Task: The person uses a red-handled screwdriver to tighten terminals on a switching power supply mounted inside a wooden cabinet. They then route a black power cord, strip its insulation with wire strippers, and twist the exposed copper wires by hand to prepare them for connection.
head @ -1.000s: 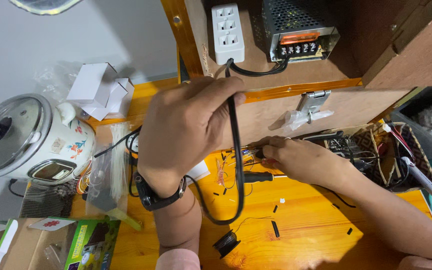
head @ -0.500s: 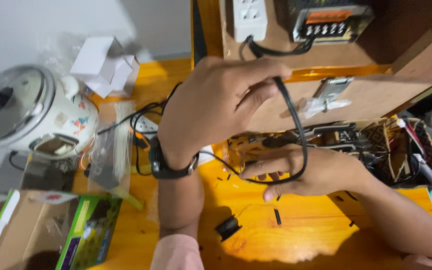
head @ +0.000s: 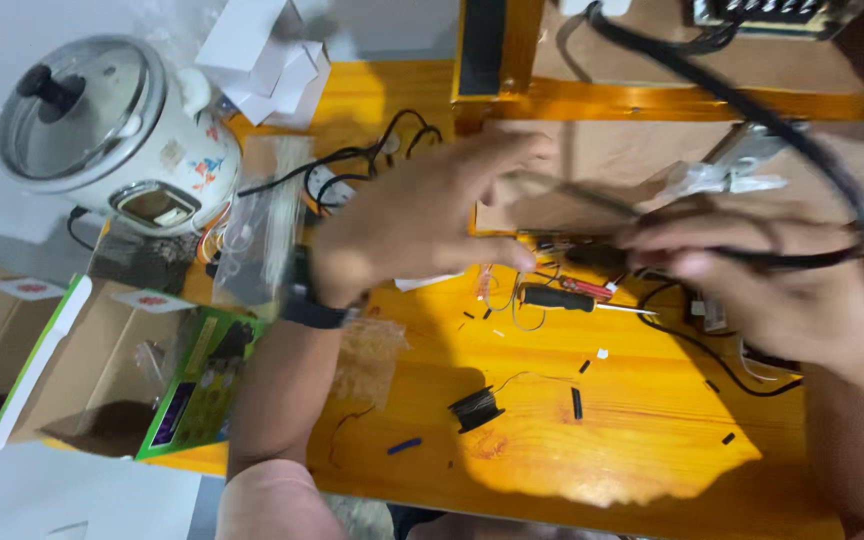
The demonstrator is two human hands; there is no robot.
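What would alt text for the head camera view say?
Two blurred hands work a black cable above an orange wooden table: the right hand grips it, the left hand is open beside it. A white rice cooker stands at left, a small wire spool below.

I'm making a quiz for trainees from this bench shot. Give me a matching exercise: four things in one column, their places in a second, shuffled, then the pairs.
Things:
1. rice cooker
2. small wire spool
3. thick black cable
4. wristwatch

Places:
A. on the left hand's wrist
B. on the wooden table, nearest the person
C. far left, beside the table
D. running from the top shelf down to the right hand

Pairs: 1-C, 2-B, 3-D, 4-A
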